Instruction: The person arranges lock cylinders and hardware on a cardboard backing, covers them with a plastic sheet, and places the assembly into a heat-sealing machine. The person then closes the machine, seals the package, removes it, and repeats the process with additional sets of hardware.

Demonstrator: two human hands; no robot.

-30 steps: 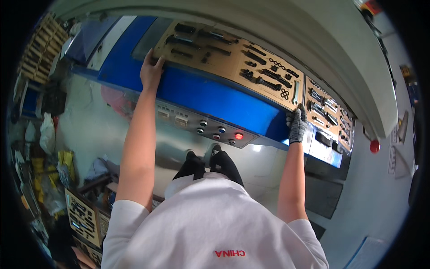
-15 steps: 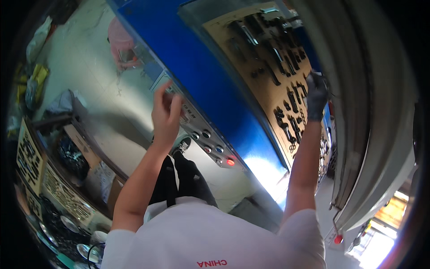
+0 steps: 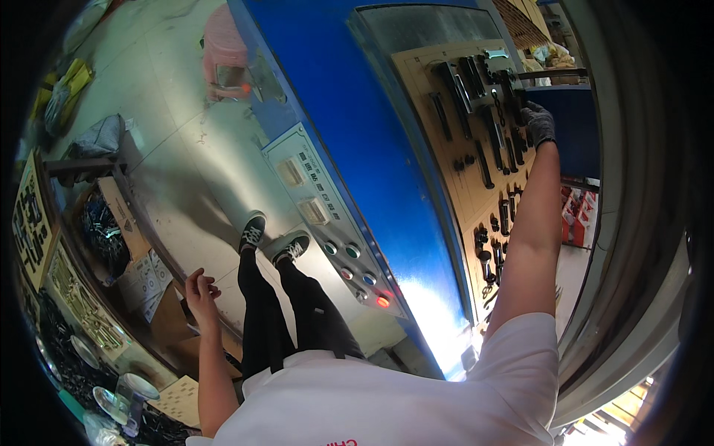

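Note:
My right hand (image 3: 539,125), in a dark grey glove, reaches far out to the right edge of a tan board (image 3: 465,201). Its fingers bend in at that edge, beside the black parts, and what they grip is hidden. Rows of black tool-like parts (image 3: 482,160) lie on the board, long ones at the far end and smaller ones nearer me. Bare and raised at my left side, my left hand (image 3: 202,293) has loosely bent, separated fingers with nothing between them. It hangs over the floor, apart from the control panel (image 3: 297,160).
A blue machine body (image 3: 335,126) runs along the board's left. Buttons and a lit red one (image 3: 383,302) sit on the panel. Left stands a bench with parts boards (image 3: 85,308) and an open carton (image 3: 123,223). A pink stool (image 3: 225,48) is farther off; a curved grey cover (image 3: 632,223) rises right.
My left hand has come away from the control panel, back and to the left. My right arm stretches farther forward along the board's edge. The view has shifted, showing more of the board and both shoes.

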